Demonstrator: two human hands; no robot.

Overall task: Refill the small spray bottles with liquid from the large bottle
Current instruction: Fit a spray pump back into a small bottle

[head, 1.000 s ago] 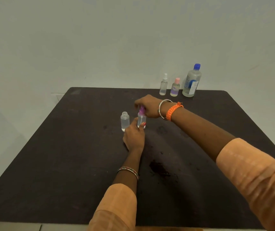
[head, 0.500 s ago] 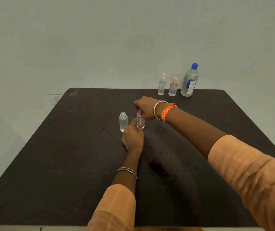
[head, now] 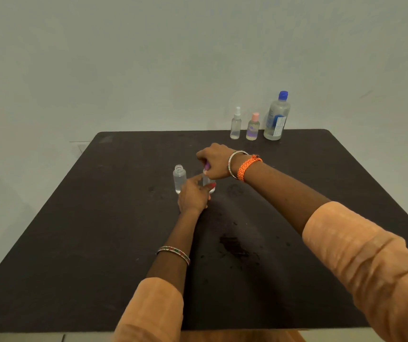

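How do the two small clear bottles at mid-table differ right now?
The open bottle has a bare threaded neck; the held bottle carries a purple top. The open bottle stands untouched, while the left hand grips the held bottle and the right hand grips its purple top. Both stand upright on the table.

Count for you, operator:

- Bottles total: five, all upright on one dark table (head: 74, 243).
- Small clear ones mid-table: two. The uncapped bottle (head: 179, 178) is on the left; the held bottle (head: 209, 185) with a purple cap (head: 207, 166) is just right of it.
- Far right row: three. White-sprayer bottle (head: 235, 124), pink-capped bottle (head: 253, 127), large bottle (head: 277, 117) with a blue cap.
- Hands: two. Left hand (head: 193, 196) is round the held bottle's body, right hand (head: 214, 161) is on its cap.
- Wristwear: three. One bangle (head: 173, 253) near left, one silver bangle (head: 233, 164) and one orange braided band (head: 248, 166) on the right wrist.
- Dark stain patches near centre: one main patch (head: 232, 245); the small specks around it are too small to count.
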